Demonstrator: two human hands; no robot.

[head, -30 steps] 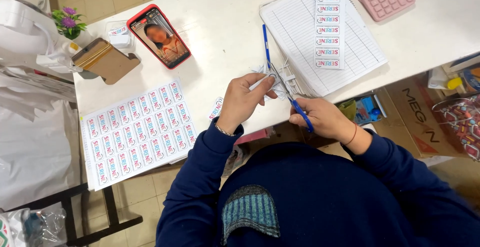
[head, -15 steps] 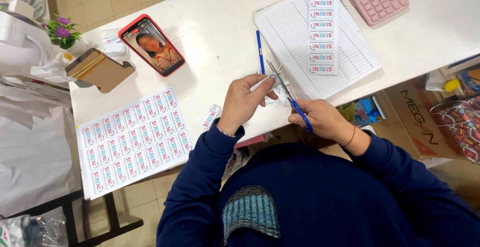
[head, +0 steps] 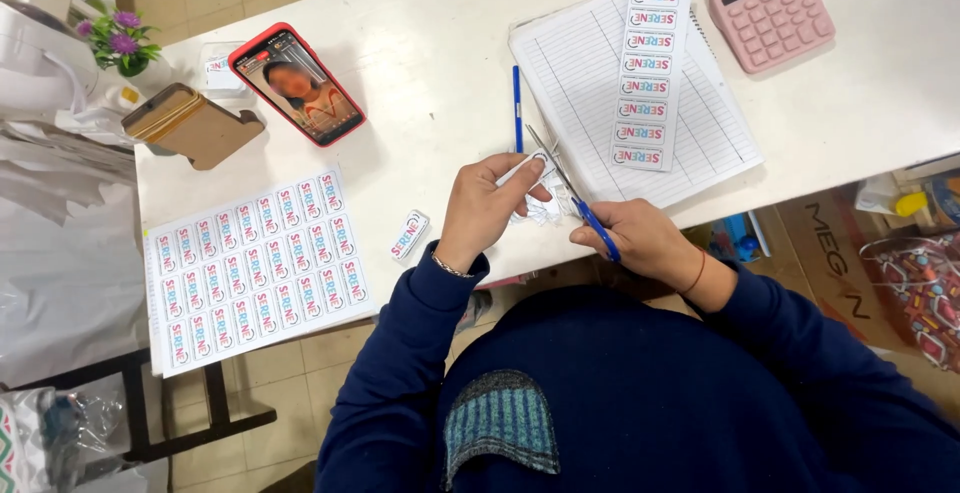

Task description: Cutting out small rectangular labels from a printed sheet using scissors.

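White paper label [head: 527, 166], at frame centre, is pinched taut by the left hand [head: 482, 208] so the blue-handled scissors [head: 575, 196], gripped in the right hand [head: 640, 243], can trim it; the uncut label sheet [head: 255, 265] waits at lower left.
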